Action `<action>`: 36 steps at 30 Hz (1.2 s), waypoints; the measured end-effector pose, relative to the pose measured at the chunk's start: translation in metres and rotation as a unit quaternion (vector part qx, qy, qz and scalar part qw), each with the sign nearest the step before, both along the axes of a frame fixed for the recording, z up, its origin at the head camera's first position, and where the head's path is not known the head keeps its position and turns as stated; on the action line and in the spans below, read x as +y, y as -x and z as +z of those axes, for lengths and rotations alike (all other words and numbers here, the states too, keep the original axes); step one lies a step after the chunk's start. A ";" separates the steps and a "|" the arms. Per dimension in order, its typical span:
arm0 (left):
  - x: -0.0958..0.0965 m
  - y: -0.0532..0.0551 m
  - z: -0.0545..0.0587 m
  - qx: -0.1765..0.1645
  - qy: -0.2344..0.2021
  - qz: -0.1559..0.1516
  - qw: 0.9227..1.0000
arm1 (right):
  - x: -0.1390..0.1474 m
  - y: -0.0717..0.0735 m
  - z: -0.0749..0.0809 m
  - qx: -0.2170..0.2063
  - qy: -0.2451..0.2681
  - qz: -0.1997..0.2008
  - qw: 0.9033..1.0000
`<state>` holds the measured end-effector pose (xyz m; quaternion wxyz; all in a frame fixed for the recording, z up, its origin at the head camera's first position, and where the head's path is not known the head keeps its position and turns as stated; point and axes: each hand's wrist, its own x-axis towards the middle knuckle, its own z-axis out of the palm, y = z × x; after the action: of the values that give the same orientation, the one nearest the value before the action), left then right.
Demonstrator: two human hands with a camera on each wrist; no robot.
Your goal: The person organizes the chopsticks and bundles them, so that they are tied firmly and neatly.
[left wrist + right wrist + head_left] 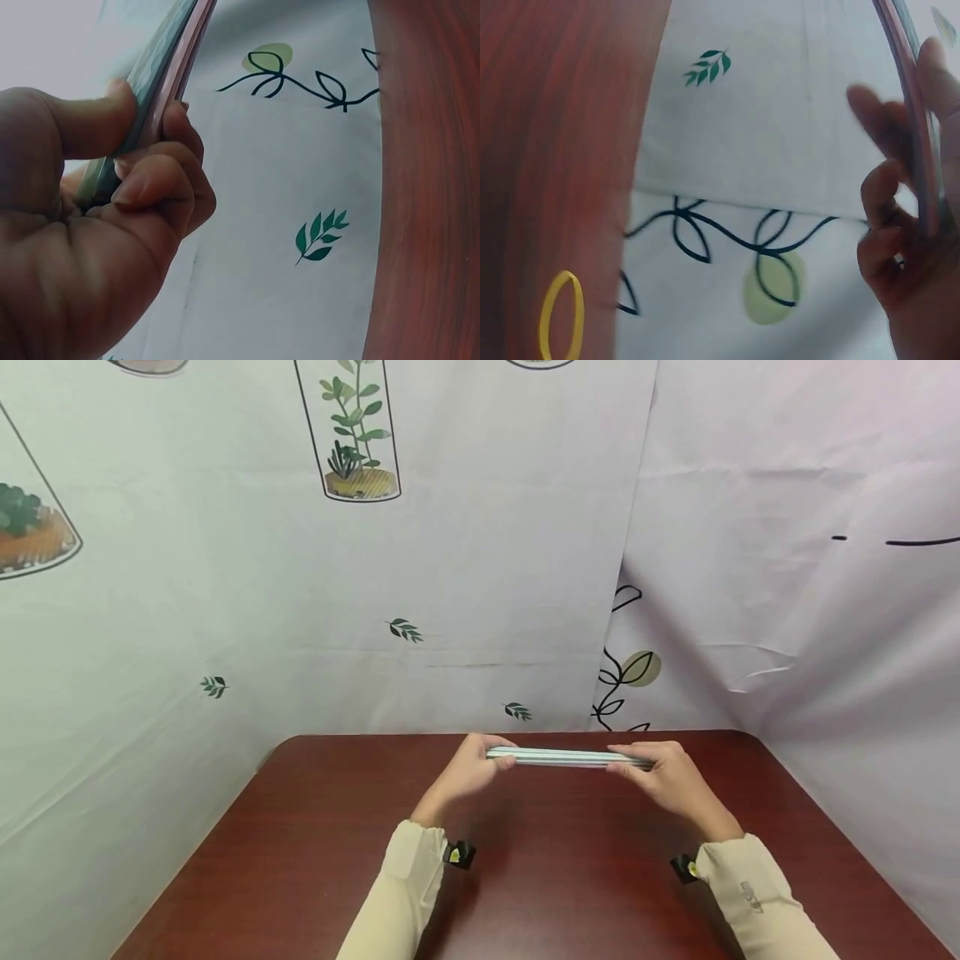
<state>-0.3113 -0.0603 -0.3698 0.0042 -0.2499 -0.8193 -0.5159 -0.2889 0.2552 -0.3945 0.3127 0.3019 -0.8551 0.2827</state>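
Observation:
Both hands hold a thin, flat stack (561,757) level above the far part of the table, one hand at each end. Pale edges with darker lines face the head camera. My left hand (467,770) pinches the left end, thumb on the near side. In the left wrist view the stack (166,75) shows teal and pink layers, with the fingers curled beneath. My right hand (675,779) grips the right end between thumb and fingers. The right wrist view shows its pinkish edge (922,142). What kind of flat things these are cannot be told.
A dark red-brown wooden table (555,877) with rounded far corners lies under the hands. White cloth (480,568) printed with plants hangs behind it and at both sides. A yellow loop (577,315) appears low in the right wrist view.

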 end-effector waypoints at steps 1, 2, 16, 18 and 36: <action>0.001 0.000 -0.001 -0.003 -0.005 0.005 1.000 | -0.001 0.000 0.001 0.043 -0.037 -0.022 0.998; 0.002 0.000 -0.001 -0.005 -0.010 0.008 1.000 | -0.002 0.000 0.002 0.084 -0.070 -0.044 0.993; 0.009 -0.008 0.008 -0.093 -0.079 0.009 0.992 | -0.049 -0.008 0.004 0.276 -0.145 -0.180 0.933; 0.008 -0.009 0.010 -0.112 -0.086 0.006 0.990 | -0.051 -0.006 0.004 0.294 -0.132 -0.186 0.928; 0.002 -0.007 0.010 -0.180 -0.126 -0.045 0.974 | -0.050 0.005 0.007 0.380 -0.074 -0.192 0.902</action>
<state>-0.3047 -0.0585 -0.3595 -0.1353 -0.1872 -0.7228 -0.6513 -0.2936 0.2055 -0.3875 0.6385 0.2389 -0.7313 0.0175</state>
